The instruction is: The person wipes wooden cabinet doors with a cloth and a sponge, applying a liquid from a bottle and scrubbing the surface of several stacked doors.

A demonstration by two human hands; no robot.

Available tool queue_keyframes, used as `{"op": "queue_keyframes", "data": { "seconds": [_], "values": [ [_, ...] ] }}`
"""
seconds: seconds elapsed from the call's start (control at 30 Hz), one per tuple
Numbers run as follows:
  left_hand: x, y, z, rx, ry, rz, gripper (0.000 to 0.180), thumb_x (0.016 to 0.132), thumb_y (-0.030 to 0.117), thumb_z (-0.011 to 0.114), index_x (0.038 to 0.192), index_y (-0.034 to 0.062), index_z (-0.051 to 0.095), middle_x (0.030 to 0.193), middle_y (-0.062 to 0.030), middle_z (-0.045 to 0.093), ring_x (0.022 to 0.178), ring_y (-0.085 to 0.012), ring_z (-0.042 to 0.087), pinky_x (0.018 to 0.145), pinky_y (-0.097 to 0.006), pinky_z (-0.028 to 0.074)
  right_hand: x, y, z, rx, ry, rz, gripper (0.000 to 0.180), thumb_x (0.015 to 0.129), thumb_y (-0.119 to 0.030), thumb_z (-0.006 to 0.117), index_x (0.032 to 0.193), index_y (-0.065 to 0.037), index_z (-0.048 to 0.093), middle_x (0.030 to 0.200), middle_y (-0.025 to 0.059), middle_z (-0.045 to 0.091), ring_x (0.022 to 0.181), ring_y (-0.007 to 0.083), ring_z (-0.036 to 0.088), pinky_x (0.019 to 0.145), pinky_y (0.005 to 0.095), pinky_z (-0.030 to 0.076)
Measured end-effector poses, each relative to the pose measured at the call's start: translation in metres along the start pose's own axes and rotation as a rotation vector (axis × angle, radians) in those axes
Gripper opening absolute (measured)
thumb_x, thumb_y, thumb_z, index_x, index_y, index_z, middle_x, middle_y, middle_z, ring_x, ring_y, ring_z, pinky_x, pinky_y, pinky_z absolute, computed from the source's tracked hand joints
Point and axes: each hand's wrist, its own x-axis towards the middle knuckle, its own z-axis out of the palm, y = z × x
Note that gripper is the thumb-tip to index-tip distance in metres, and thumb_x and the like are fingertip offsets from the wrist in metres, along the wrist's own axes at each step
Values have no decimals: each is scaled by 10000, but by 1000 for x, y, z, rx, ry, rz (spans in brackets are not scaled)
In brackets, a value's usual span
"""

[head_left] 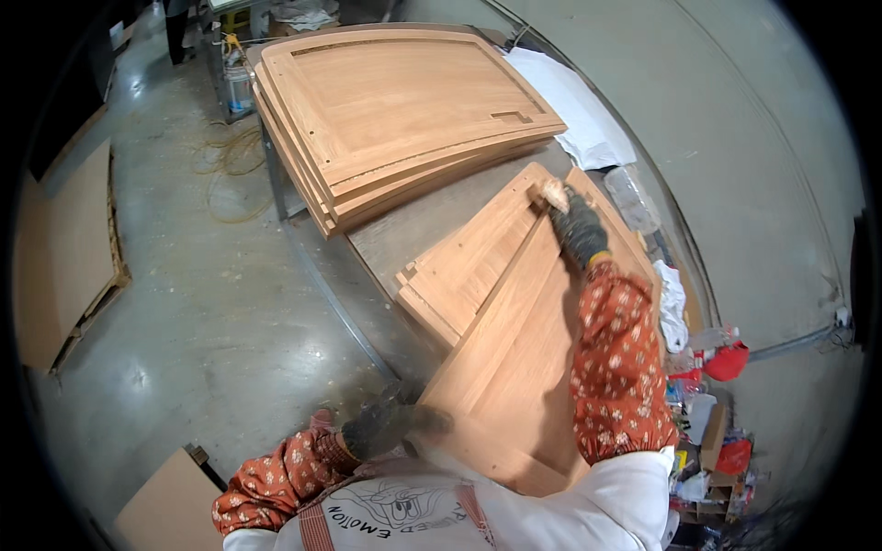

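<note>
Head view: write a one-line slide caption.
Gloved right hand presses a pad on a wooden panel; left hand steadies its near edge.

Even indoor light, fisheye-bent edges

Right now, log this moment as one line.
left hand: gloved, gripping near panel edge | right hand: pressing pale pad on far end | stacked panels behind
</note>
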Motion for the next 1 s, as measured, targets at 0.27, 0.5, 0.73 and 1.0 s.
{"op": "queue_keyframes", "data": {
  "seconds": [0.27,0.5,0.73,1.0],
  "values": [
    [-23,26,9,-140,80,-88,587,708,98,735,1255,-23,560,1114,-118,650,1006,-174,586,898,-306,459,74,43,29,-182,66,-109,497,898,-381,495,1324,-125,518,1380,167,476,1288,370,415,1095,450,300],
    [-2,0,-5,-63,-24,-34,609,760,131,723,1303,-37,503,1150,-122,631,1027,-181,580,915,-308,454,-35,-19,21,-96,160,-417,453,870,-326,582,1249,-78,581,1354,187,486,1247,385,426,1076,457,303],
    [29,8,-29,396,-294,265,600,834,188,703,1330,-31,446,1171,-124,604,1049,-207,580,925,-347,477,-192,-130,-7,117,-177,-488,585,891,-309,560,1412,-122,370,1424,99,405,1344,270,347,1151,398,257],
    [33,44,-93,86,-399,507,342,924,164,599,1207,-24,556,1102,-159,651,939,-256,665,841,-411,562,-263,-143,-28,325,-61,44,626,797,-240,719,1346,-83,464,1397,132,436,1230,281,493,979,377,459]
  ]
}}
